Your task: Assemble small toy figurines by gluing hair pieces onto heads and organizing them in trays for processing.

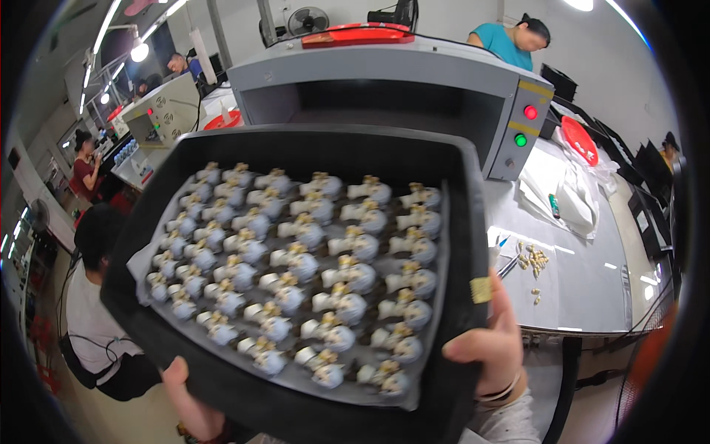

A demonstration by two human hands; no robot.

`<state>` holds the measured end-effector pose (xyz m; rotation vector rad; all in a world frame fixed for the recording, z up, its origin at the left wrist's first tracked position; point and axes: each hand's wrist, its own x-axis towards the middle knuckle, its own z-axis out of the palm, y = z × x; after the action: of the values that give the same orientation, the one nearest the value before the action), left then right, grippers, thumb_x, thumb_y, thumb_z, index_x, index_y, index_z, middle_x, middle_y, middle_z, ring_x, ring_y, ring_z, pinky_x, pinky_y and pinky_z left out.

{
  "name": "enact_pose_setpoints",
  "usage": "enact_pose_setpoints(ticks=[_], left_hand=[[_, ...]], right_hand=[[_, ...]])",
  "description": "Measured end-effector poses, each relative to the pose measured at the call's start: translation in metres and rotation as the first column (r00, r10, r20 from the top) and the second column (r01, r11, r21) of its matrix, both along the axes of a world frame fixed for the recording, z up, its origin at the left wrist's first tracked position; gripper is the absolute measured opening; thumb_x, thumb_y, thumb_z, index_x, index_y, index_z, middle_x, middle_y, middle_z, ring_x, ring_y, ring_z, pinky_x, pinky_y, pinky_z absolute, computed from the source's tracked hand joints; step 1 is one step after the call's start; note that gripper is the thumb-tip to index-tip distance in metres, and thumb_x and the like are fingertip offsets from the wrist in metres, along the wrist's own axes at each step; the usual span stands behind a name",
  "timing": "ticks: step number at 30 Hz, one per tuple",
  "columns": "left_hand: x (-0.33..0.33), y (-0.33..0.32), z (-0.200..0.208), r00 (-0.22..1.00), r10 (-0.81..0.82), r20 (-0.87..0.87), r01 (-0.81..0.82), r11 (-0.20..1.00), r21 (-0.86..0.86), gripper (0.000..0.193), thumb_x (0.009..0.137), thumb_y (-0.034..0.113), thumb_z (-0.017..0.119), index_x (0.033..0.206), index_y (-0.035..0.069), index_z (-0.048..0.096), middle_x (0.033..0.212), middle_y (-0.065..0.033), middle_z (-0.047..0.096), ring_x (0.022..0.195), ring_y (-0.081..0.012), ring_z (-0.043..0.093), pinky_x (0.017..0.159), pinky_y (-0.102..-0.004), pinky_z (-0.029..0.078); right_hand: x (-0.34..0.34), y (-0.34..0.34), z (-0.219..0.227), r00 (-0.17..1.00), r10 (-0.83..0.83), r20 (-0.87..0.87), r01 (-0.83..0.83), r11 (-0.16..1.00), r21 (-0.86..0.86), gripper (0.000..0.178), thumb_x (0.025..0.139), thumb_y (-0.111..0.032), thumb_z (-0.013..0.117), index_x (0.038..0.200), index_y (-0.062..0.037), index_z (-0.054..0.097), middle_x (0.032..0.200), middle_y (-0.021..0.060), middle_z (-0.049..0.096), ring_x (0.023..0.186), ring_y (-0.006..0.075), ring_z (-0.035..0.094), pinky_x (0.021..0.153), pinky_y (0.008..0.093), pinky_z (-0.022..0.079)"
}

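My left hand (191, 405) and my right hand (497, 346) hold a black plastic tray (457, 296) between them, raised in front of me and tilted. The left hand grips its near left edge, with the thumb showing at the rim. On the right side, my right thumb lies over the rim and the other fingers are partly hidden. Several rows of small white and pale-blue figurines (299, 261) with gold parts lie on a pale liner sheet inside. A strip of yellow tape (481, 290) sticks to the tray's right side.
Behind the tray stands a grey machine (370, 65) with an open front and red and green buttons. Small gold pieces (534, 259) lie on the worktable (592, 285), near a white cloth (566, 192) and a red basket (579, 140). A person in white (96, 318) sits close on the left.
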<state>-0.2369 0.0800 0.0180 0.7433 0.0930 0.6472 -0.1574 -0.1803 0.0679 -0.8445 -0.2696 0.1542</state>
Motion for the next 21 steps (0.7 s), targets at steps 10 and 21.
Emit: enact_pose_setpoints(ticks=[10,21], left_hand=[[0.136,-0.042,0.017,0.957,-0.262,0.120,0.224,0.938,0.266,0.060,0.080,0.024,0.047,0.133,0.013,0.021,0.126,-0.0079,0.037,0.112,-0.0223,0.041,0.095,-0.0361,0.032],[0.236,-0.065,0.053,0.977,-0.210,-0.042,0.210,0.895,0.393,0.077,0.073,0.013,0.050,0.137,0.011,0.009,0.132,-0.0070,0.023,0.118,-0.0203,0.027,0.100,-0.0325,0.019]], right_hand=[[0.039,-0.035,0.063,0.939,-0.340,-0.042,0.335,0.937,-0.100,0.061,0.055,0.009,0.035,0.116,0.0025,0.037,0.099,0.0181,0.053,0.085,0.0269,0.058,0.076,0.0364,0.050],[0.157,-0.094,0.068,0.943,-0.230,-0.239,0.122,0.910,-0.396,0.028,0.070,0.006,0.046,0.095,-0.0070,0.045,0.085,0.0061,0.051,0.075,0.0163,0.055,0.069,0.0301,0.049]])
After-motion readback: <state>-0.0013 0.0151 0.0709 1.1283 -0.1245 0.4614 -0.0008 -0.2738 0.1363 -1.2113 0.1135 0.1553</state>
